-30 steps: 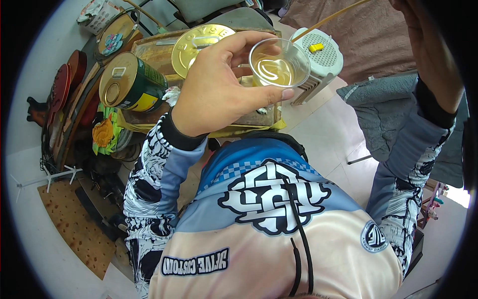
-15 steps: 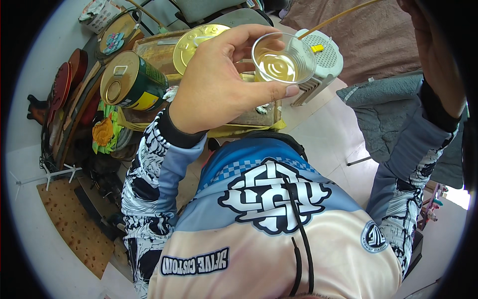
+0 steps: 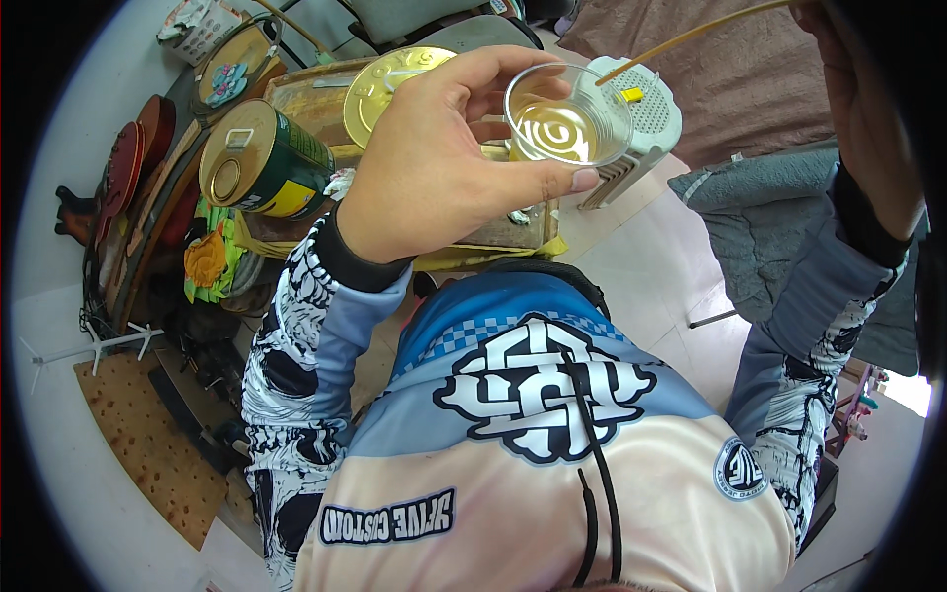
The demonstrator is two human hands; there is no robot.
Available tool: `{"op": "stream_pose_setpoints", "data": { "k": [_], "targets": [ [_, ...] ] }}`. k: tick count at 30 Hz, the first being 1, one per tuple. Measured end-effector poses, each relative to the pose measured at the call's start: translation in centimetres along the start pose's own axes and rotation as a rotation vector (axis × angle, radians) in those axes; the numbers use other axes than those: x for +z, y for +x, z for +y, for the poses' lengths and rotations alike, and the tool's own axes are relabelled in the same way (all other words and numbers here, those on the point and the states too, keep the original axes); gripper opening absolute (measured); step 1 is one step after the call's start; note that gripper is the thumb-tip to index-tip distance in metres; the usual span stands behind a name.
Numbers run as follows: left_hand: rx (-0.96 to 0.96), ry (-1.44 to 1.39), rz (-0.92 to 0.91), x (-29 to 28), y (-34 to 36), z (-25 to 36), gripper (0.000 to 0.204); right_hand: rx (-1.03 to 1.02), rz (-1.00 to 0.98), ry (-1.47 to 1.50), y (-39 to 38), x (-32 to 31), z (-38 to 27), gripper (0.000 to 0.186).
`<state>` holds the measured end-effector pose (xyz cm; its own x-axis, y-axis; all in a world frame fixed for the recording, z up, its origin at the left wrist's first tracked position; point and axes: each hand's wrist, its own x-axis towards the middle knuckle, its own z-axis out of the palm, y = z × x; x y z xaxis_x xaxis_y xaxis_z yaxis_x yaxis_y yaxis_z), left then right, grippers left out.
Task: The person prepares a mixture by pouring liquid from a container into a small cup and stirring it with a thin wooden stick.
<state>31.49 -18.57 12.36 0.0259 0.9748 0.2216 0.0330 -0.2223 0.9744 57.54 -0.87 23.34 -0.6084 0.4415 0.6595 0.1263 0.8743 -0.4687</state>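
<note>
My left hand (image 3: pixel 429 163) is wrapped round a clear plastic cup (image 3: pixel 560 133) of pale yellow liquid, thumb along its near side and fingers behind it. High at the right, my right hand (image 3: pixel 856 109) grips a thin wooden stick (image 3: pixel 715 28) near the top edge, its fingertips dim and partly cut off. The stick slants down to the cup's far rim; whether it touches cannot be told. Behind the cup is a white perforated appliance (image 3: pixel 651 123) with a yellow piece (image 3: pixel 632 95) on top. A round gold lid (image 3: pixel 375 99) lies behind my left hand.
A green tin (image 3: pixel 276 158) stands on a worn wooden table (image 3: pixel 301 84). Guitar-like red objects (image 3: pixel 118 173) lean at the left wall. A brown cloth (image 3: pixel 730 89) and a grey quilted pad (image 3: pixel 740 217) lie to the right, above a tiled floor (image 3: pixel 651 257); a chair stands behind the table.
My left hand and the cup have shifted slightly up and rightward. My right hand and the stick have also moved a little to the right, the stick still slanting toward the cup.
</note>
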Motion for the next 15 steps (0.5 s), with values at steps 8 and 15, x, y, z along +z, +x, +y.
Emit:
{"op": "stream_pose_setpoints", "data": {
  "k": [8,15],
  "targets": [
    [0.015,-0.017,0.031,0.3,-0.9,-1.2,0.073,-0.011,-0.246,0.105,-3.8,7.6,-2.6,0.017],
    [-0.07,0.062,0.07,0.7,-1.7,-1.6,0.077,0.139,-0.206,0.152,-5.6,11.0,-2.8,0.014]
  ]
}}
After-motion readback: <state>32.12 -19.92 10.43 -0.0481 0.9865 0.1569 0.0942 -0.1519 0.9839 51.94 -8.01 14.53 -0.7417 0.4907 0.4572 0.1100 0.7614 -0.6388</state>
